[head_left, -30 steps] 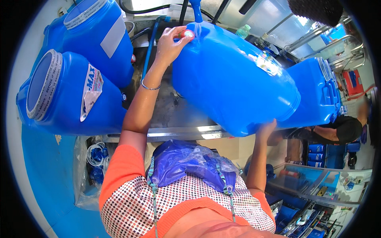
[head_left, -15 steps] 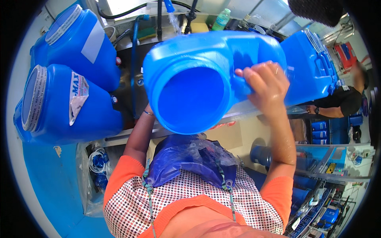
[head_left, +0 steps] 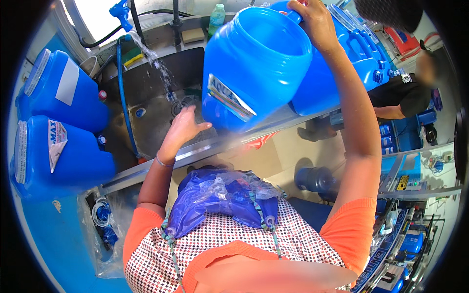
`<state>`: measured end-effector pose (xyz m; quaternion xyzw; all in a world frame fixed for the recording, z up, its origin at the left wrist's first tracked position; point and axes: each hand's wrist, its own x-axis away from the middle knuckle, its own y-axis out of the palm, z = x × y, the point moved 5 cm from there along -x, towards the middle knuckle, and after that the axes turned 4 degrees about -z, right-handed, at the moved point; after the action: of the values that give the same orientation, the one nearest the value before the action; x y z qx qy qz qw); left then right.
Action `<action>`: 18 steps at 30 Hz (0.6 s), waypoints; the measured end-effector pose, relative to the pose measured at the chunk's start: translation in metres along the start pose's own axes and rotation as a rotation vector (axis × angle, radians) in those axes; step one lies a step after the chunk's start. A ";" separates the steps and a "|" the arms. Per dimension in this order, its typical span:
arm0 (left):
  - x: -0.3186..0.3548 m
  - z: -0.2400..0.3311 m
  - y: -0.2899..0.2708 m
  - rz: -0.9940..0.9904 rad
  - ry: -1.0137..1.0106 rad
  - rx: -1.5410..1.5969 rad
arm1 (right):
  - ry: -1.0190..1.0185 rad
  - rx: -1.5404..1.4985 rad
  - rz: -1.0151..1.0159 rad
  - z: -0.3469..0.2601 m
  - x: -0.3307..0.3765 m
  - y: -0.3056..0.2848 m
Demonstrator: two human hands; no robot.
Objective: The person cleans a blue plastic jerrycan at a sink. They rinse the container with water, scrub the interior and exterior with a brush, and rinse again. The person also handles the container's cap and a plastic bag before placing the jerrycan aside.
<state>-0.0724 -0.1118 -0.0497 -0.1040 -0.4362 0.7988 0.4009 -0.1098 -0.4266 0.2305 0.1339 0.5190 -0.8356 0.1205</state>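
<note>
Over the right side of the steel sink [head_left: 156, 110], head view: an uncapped blue jug [head_left: 251, 80], mouth up and body tilted, its torn label [head_left: 228, 97] facing near; whether its base touches anything cannot be told.
Right hand [head_left: 315, 22]: closed around the jug's handle [head_left: 293, 15], at the far right of the mouth.
Left hand [head_left: 184, 126]: open and holding nothing, thumb apart from the fingers, over the sink just left of the jug's lower part; contact with the jug cannot be told.
Water [head_left: 159, 63]: falling from a blue tap [head_left: 121, 14] at the far left into the sink, well left of the jug.
Blue hose [head_left: 122, 95]: running down inside the sink, left of the water.
Left jugs: a far jug [head_left: 90, 105] and a near jug [head_left: 83, 154], side by side.
Far edge: a green bottle [head_left: 216, 20] and, left of it, a tan block [head_left: 193, 35].
Right side: another blue jug [head_left: 317, 90] just beyond the held one; farther right, a co-worker in black [head_left: 398, 93].
</note>
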 end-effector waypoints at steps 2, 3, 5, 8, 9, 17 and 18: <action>-0.008 0.032 0.008 0.081 0.154 0.167 | 0.030 0.003 -0.020 0.035 0.006 0.018; -0.014 0.047 0.014 0.041 0.255 0.307 | 0.066 0.011 -0.023 0.059 0.011 0.024; -0.016 0.073 0.025 0.039 0.332 0.387 | 0.191 0.069 -0.037 0.119 0.023 0.033; -0.016 0.096 0.041 0.085 0.136 0.315 | 0.391 0.210 -0.064 0.207 0.052 0.047; -0.020 0.103 0.045 0.085 0.104 0.292 | 0.468 0.293 -0.013 0.227 0.064 0.050; -0.047 0.132 0.075 0.238 0.242 0.335 | 0.415 0.023 -0.130 0.234 0.178 -0.001; -0.052 0.134 0.080 0.252 0.264 0.400 | 0.506 -0.028 -0.166 0.235 0.202 -0.018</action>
<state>-0.1518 -0.2564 -0.0416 -0.1794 -0.1975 0.8923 0.3641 -0.3280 -0.6433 0.2748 0.2937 0.5534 -0.7752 -0.0803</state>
